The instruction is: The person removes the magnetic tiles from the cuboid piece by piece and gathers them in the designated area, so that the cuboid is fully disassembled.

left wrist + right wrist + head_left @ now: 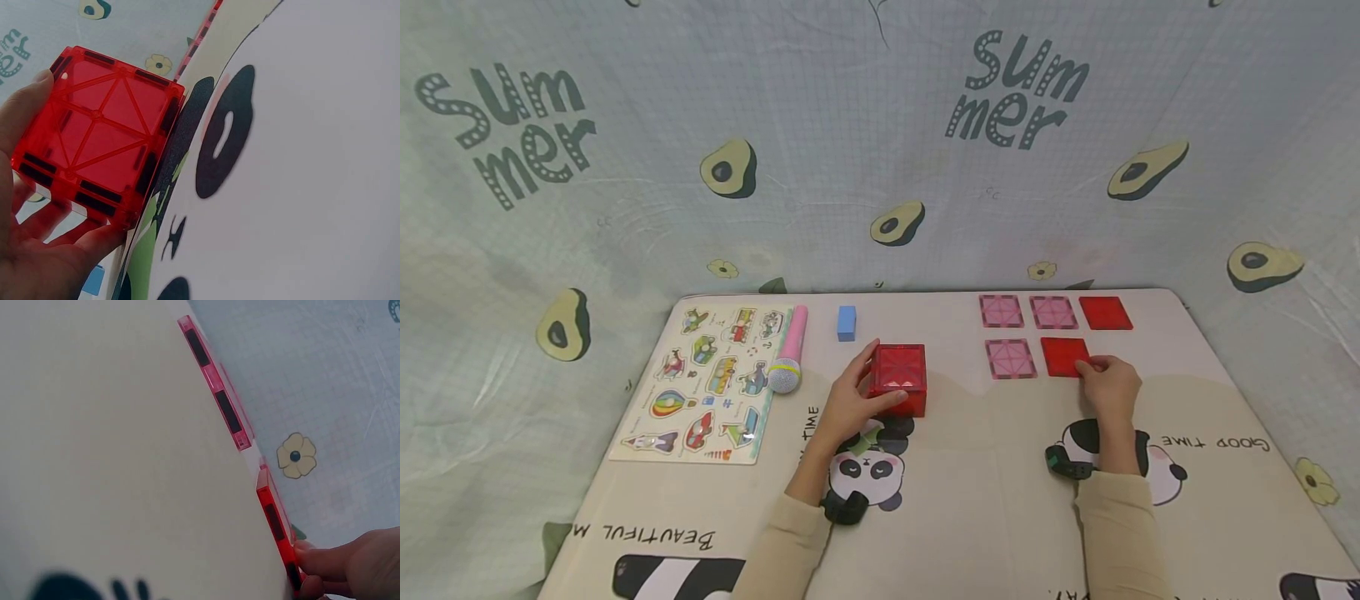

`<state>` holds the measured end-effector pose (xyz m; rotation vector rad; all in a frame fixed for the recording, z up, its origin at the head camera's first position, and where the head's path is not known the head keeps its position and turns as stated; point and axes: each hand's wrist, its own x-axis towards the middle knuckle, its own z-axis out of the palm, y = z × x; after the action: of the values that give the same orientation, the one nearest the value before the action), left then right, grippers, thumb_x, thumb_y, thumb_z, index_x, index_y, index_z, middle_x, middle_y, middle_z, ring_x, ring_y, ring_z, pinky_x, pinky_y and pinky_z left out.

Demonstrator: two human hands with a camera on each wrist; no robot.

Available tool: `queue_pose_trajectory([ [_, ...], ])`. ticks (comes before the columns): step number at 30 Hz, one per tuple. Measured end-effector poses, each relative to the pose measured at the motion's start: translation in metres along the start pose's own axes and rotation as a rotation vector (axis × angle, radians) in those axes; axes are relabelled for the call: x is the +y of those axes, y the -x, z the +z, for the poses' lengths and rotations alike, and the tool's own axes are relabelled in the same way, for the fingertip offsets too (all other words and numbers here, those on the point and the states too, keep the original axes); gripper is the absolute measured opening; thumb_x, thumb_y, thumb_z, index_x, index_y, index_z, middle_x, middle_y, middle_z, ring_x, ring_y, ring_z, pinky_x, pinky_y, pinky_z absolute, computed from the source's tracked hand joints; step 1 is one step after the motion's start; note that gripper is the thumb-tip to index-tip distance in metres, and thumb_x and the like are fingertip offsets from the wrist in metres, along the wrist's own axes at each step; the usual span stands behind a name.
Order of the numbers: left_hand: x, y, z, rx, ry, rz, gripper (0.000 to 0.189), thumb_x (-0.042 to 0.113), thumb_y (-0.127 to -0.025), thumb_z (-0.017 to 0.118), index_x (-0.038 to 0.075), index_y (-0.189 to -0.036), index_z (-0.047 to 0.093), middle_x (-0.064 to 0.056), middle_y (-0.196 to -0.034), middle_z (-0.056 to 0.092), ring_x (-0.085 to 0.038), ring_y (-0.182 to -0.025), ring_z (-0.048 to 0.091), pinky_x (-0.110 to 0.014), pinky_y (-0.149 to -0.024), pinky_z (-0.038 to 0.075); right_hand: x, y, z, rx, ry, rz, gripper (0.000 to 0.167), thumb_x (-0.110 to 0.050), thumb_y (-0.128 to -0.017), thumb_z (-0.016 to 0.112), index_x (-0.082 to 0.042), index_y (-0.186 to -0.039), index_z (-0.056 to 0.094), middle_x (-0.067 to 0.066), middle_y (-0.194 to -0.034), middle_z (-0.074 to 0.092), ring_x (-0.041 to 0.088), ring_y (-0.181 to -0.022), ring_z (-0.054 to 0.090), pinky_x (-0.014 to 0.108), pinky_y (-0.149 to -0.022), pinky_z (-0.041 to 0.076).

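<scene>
your left hand point(844, 407) is curled round the red magnetic-tile box point(901, 367) near the middle of the table point(970, 475), fingers along its left side, thumb at its near edge. the box stands level, square top facing up, edges roughly in line with the table's far edge. your right hand point(1114, 388) pinches the right edge of a red square tile point(1062, 358), broad face up, equal-sided, just beside a pink square tile point(1011, 359).
</scene>
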<state>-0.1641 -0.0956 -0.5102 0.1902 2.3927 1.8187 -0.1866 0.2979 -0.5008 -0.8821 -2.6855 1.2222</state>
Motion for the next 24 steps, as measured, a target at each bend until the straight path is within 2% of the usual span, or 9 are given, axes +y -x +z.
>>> queue_pose_trajectory([
  [8, -0.0009, 0.0001, -0.0003, -0.002, 0.012, -0.003, 0.093, 0.031, -0.081, 0.083, 0.038, -0.156, 0.029, -0.001, -0.157, 0.041, -0.032, -0.147, 0.039, -0.049, -0.103, 0.053, -0.0002, 0.0003, -0.0008, -0.006, 0.01, -0.017, 0.048, -0.028, -0.102, 0.056, 0.007, -0.137, 0.055, 0.028, -0.122, 0.06, 0.036, -0.105, 0.053, 0.03, -0.076, 0.049],
  [20, 0.0013, 0.001, -0.0001, -0.01, 0.004, 0.0, 0.093, 0.032, -0.082, 0.082, 0.037, -0.157, 0.027, -0.002, -0.158, 0.04, -0.033, -0.147, 0.039, -0.049, -0.102, 0.053, -0.0009, 0.0013, -0.0051, 0.026, -0.025, -0.037, 0.055, -0.033, -0.102, 0.053, 0.007, -0.14, 0.05, 0.028, -0.126, 0.057, 0.037, -0.11, 0.052, 0.038, -0.087, 0.051],
  [24, 0.0026, 0.0017, -0.0003, -0.019, 0.016, 0.007, 0.094, 0.029, -0.082, 0.082, 0.034, -0.158, 0.027, -0.004, -0.159, 0.039, -0.034, -0.147, 0.037, -0.051, -0.103, 0.052, -0.0055, 0.0033, -0.0069, 0.05, -0.034, -0.056, 0.056, -0.034, -0.102, 0.053, 0.005, -0.142, 0.05, 0.028, -0.127, 0.057, 0.037, -0.11, 0.052, 0.035, -0.084, 0.051],
])
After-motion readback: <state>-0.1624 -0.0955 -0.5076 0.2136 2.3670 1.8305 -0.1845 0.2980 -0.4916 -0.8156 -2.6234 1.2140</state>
